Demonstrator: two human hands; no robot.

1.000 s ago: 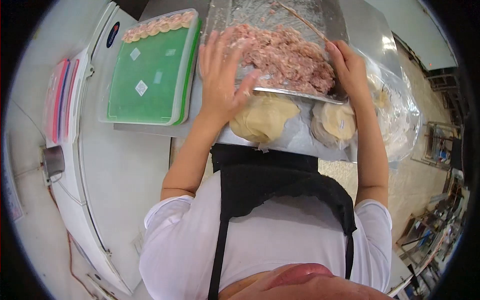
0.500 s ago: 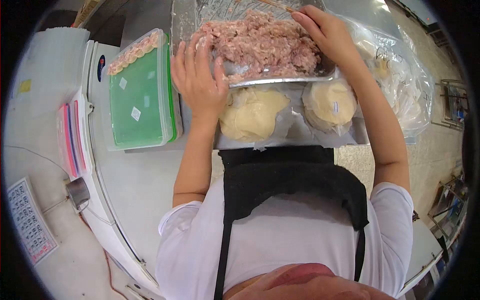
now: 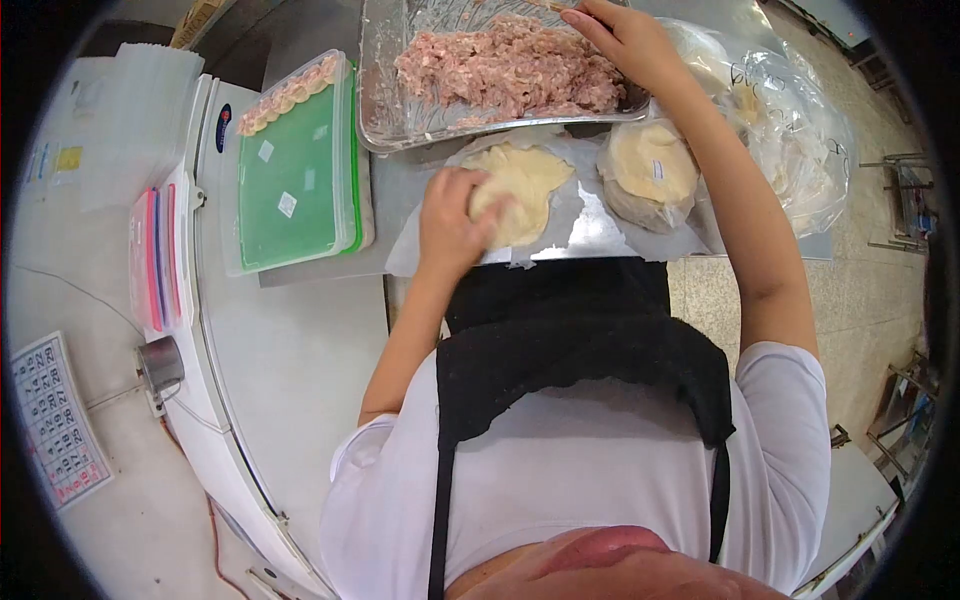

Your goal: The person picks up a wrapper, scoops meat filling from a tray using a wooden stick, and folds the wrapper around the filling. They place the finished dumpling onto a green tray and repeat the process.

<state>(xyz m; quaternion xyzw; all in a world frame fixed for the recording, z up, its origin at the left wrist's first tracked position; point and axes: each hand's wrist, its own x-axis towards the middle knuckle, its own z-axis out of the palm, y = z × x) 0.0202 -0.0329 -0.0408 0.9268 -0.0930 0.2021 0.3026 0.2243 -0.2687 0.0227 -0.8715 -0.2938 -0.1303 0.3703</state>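
Note:
My left hand (image 3: 453,222) is over a pile of thin, pale yellow dough wrappers (image 3: 528,190). Its fingertips and thumb are at the pile's left side, smeared by motion, so I cannot tell whether they grip a wrapper. Up at the tray's far right, my right hand (image 3: 630,42) is closed around a thin wooden stick (image 3: 548,5), whose far end is cut off by the frame's top. Pinkish minced meat (image 3: 510,72) lies in a metal tray (image 3: 375,120) beyond the wrappers. A second stack of round wrappers (image 3: 655,170) sits in plastic to the right.
At the left, a clear plastic box (image 3: 345,215) with a green base (image 3: 285,190) holds a row of filled dumplings (image 3: 290,95) along its far edge. Clear plastic bags (image 3: 800,150) with pale contents lie at the right. A white freezer lid (image 3: 300,350) is at my left.
My left hand has gone from the near left side of the meat tray down to the wrapper pile. My right hand stays on the stick, slightly farther up the view.

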